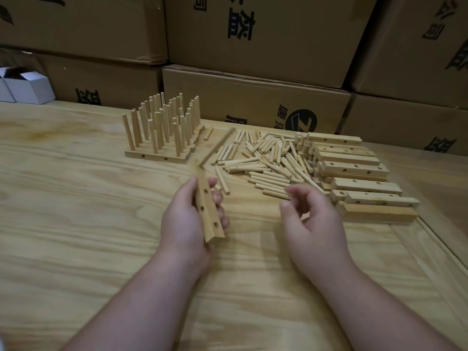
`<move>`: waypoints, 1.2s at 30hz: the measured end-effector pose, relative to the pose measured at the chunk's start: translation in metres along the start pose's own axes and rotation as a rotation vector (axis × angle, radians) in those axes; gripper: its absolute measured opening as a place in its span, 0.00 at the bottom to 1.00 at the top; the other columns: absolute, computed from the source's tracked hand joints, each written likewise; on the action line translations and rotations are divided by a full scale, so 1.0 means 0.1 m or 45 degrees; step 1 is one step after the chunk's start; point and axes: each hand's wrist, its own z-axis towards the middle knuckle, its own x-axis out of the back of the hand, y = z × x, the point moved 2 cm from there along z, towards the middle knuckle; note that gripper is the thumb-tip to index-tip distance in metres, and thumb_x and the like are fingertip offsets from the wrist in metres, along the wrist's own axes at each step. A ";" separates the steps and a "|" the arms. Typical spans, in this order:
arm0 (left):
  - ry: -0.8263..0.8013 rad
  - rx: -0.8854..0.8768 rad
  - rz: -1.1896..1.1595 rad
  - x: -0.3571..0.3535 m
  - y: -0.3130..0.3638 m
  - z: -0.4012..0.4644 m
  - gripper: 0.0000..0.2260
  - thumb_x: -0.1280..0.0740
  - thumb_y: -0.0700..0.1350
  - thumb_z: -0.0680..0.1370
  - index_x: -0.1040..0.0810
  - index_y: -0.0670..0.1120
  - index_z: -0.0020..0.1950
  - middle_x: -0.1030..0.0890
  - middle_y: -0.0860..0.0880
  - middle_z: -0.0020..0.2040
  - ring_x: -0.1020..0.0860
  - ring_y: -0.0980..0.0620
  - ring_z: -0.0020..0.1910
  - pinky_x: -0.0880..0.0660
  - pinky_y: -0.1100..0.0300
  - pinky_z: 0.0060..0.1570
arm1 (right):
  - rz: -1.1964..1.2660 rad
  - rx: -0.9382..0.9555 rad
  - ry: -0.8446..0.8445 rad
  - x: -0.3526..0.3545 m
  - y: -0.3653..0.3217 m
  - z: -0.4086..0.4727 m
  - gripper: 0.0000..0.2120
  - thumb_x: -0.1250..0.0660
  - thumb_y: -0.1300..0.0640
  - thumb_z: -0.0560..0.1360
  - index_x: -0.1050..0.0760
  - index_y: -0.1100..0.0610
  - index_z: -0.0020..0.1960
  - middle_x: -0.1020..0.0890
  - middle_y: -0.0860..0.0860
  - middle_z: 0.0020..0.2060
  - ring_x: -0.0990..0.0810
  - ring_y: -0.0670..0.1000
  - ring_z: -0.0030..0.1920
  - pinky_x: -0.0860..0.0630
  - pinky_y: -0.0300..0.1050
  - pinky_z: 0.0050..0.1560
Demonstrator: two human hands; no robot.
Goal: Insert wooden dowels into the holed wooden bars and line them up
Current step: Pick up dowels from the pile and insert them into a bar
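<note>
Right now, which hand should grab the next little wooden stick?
The right hand, probably. It holds nothing, its fingers loosely curled, and hovers beside the pile of short round wooden dowels. The left hand is busy gripping the long holed wooden bar.

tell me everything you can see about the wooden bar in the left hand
The wooden bar is a pale, light-grained strip with a square-cut end and three round holes showing along its upper face. No dowels are in those holes. The left hand grips it above the table, thumb on one side, fingers curled round the other. It runs lengthwise away from the person, its far end blurred.
</note>
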 end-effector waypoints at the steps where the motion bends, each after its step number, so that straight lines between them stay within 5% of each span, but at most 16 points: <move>1: 0.037 -0.010 -0.098 0.01 0.03 0.02 0.15 0.42 0.52 0.84 0.22 0.45 0.48 0.27 0.49 0.30 0.33 0.53 0.24 0.33 0.61 0.22 | -0.137 0.045 -0.083 -0.07 0.00 0.02 0.08 0.32 0.54 0.77 0.25 0.42 0.52 0.24 0.40 0.44 0.24 0.41 0.44 0.30 0.29 0.41; 4: 0.117 -0.036 -0.270 0.06 0.09 0.04 0.14 0.43 0.52 0.83 0.23 0.46 0.48 0.28 0.50 0.30 0.33 0.53 0.24 0.35 0.62 0.22 | -0.419 0.056 -0.346 -0.35 -0.02 0.14 0.07 0.34 0.49 0.77 0.23 0.45 0.54 0.27 0.38 0.47 0.24 0.40 0.42 0.29 0.34 0.44; 11: 0.171 -0.041 -0.363 0.07 0.10 0.07 0.14 0.43 0.52 0.83 0.24 0.45 0.47 0.29 0.49 0.29 0.35 0.53 0.21 0.36 0.64 0.20 | -0.752 -0.131 -0.467 -1.05 -0.24 0.80 0.21 0.37 0.35 0.74 0.22 0.52 0.52 0.20 0.49 0.45 0.21 0.53 0.44 0.22 0.48 0.44; 15: 0.175 -0.026 -0.369 0.07 0.10 0.09 0.14 0.43 0.52 0.83 0.24 0.45 0.47 0.28 0.49 0.29 0.35 0.53 0.21 0.36 0.63 0.20 | -0.827 -0.324 -0.523 -1.34 -0.26 1.03 0.22 0.35 0.34 0.73 0.27 0.54 0.40 0.22 0.50 0.37 0.24 0.53 0.36 0.31 0.45 0.32; 19: 0.192 -0.020 -0.356 0.08 0.08 0.09 0.14 0.42 0.52 0.83 0.23 0.45 0.46 0.28 0.49 0.29 0.35 0.53 0.22 0.36 0.64 0.21 | -0.845 -0.497 -0.590 -1.41 -0.26 1.11 0.16 0.30 0.41 0.71 0.27 0.53 0.40 0.22 0.50 0.37 0.24 0.53 0.35 0.33 0.43 0.30; 24: 0.190 -0.012 -0.342 0.08 0.07 0.10 0.14 0.42 0.52 0.83 0.22 0.45 0.47 0.27 0.48 0.30 0.34 0.53 0.22 0.36 0.63 0.22 | -0.806 -0.545 -0.744 -1.27 -0.35 1.07 0.07 0.31 0.51 0.68 0.21 0.55 0.39 0.17 0.51 0.30 0.18 0.53 0.32 0.27 0.41 0.29; 30: 0.139 -0.015 -0.323 0.08 0.06 0.10 0.13 0.42 0.52 0.83 0.23 0.46 0.49 0.27 0.49 0.30 0.34 0.53 0.23 0.35 0.62 0.22 | -0.898 -0.512 -0.863 -0.70 -0.36 0.72 0.16 0.30 0.41 0.62 0.20 0.55 0.34 0.21 0.46 0.20 0.20 0.48 0.25 0.30 0.37 0.25; 36: 0.023 0.004 -0.232 0.06 0.03 0.08 0.14 0.42 0.53 0.83 0.23 0.46 0.48 0.27 0.49 0.31 0.35 0.52 0.25 0.35 0.61 0.26 | -0.819 -0.568 -0.886 -0.06 -0.14 0.28 0.13 0.32 0.38 0.61 0.17 0.45 0.37 0.17 0.43 0.27 0.19 0.43 0.27 0.21 0.42 0.33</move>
